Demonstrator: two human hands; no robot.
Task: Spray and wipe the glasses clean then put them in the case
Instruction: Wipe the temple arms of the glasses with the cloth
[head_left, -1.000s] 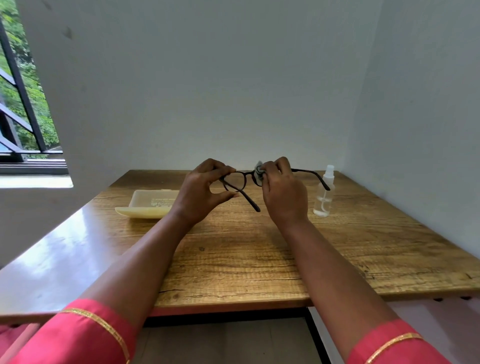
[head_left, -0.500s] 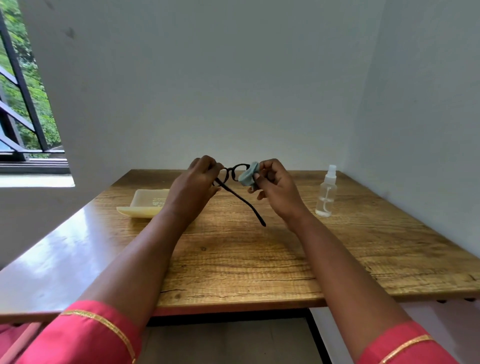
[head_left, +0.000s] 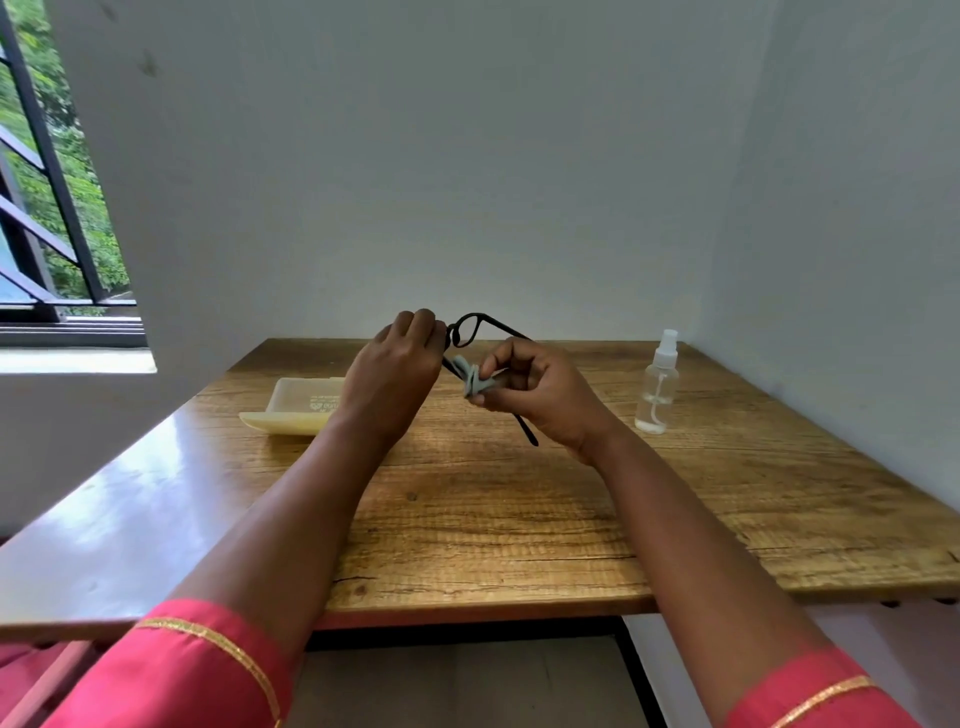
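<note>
Wooden desk (head_left: 519, 519) tucked into a white corner, glossy along the left edge where the window light hits it. Closest to the camera you've got two pink sleeves with gold trim, then both forearms reaching out over the wood.

Held up above the middle of the desk: the left hand (head_left: 395, 374) has its fingers curled in a tight grip on the black glasses (head_left: 470, 330) at one end of the frame, so the lens rim sticks up and to the right of the knuckles. The right hand (head_left: 540, 395) is pinching a bunched-up grey-blue cloth (head_left: 467, 376) around one temple arm, whose tip pokes out down below that hand. The other temple arm runs off behind the right hand's fingers.

Further back on the left, partly hidden by the left hand, a pale yellow case (head_left: 296, 410) lies flat on the desk. Off to the right, well apart from the hands, a small clear spray bottle (head_left: 658, 384) stands upright near the wall.
</note>
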